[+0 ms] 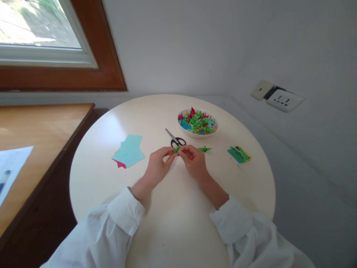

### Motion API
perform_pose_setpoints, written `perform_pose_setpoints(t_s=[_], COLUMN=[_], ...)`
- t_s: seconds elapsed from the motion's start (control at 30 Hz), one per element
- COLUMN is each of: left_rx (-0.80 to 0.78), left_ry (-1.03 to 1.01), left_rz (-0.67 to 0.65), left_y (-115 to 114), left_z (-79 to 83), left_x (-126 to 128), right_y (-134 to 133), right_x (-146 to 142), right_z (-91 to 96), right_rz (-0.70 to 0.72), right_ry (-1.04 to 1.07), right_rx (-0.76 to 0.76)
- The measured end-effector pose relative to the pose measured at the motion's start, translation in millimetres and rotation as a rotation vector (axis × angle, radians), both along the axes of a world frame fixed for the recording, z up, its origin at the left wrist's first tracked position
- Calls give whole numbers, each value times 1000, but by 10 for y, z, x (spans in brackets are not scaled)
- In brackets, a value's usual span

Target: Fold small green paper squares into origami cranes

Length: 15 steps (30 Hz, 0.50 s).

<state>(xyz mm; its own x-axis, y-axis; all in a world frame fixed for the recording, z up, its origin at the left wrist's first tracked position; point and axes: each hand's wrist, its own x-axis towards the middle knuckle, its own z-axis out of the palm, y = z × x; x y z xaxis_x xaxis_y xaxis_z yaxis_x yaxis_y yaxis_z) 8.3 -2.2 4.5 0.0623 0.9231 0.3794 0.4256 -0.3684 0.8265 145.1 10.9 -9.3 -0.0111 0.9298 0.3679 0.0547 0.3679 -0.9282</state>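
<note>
Between the fingertips of both hands is a small piece of folded green paper point(176, 150), partly hidden by the fingers. My left hand point(159, 162) pinches it from the left, and my right hand point(193, 160) pinches it from the right. Just beyond the hands lie scissors point(175, 139) with black handles, blades pointing away to the left. A finished-looking green paper crane point(205, 149) rests on the table right behind my right hand. Farther back, a white bowl point(197, 135) is heaped with small paper cranes in green, red, blue and yellow.
On the round white table point(173, 230), light blue paper squares point(129, 150) overlap a red sheet point(119, 163) at left. Coloured paper strips point(240, 154) lie at right. A wooden desk point(41, 126) stands left, a wall socket point(285, 99) is on the right wall.
</note>
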Motion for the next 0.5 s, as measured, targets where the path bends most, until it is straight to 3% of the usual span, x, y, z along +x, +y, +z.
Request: perform_pose_setpoints(t_s=[0.3,0.5], left_rx=[23,-145], left_ry=[9,-202], left_rz=[-10,-12], left_y=[-3,39], left_z=[-31,-56], left_x=[-1,3], right_y=[-7,2], right_x=[-5,-17], right_z=[10,-19], right_rz=[22,106], right_ry=[16,131], right_rx=[-1,-85])
